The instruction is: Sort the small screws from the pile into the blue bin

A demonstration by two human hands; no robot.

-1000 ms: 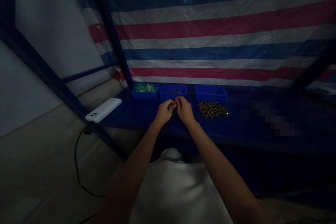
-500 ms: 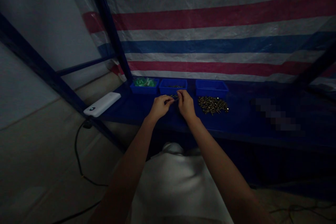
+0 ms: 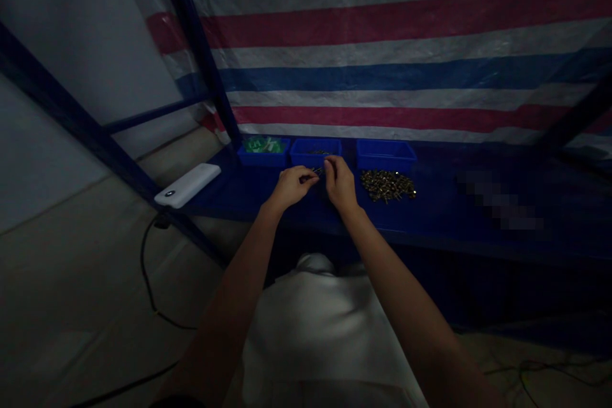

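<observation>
My left hand point(image 3: 294, 185) is held over the blue table with thumb and fingers pinched on some thin, dark metal pieces point(image 3: 317, 171), whose ends poke out toward the right; their exact kind is too small and dim to make out. Close beside it, my right hand point(image 3: 341, 185) has its fingers curled and the tips drawn together near those pieces. Whatever it may hold is hidden. To the right lies a heap of small brass-coloured metal fittings point(image 3: 386, 185). Behind my hands stands a blue bin point(image 3: 315, 159) with small metal parts in it.
Another blue bin point(image 3: 262, 158) at the left contains green-and-white packets point(image 3: 262, 145). A third blue bin point(image 3: 386, 159) stands behind the heap. A white device point(image 3: 189, 185) rests at the table's left end by a blue post point(image 3: 205, 57). A pixelated object point(image 3: 500, 201) lies right.
My view has tipped down slightly. Both hands stay close together over the table, and the gap between their fingertips has shifted a little. The heap and bins have not moved.
</observation>
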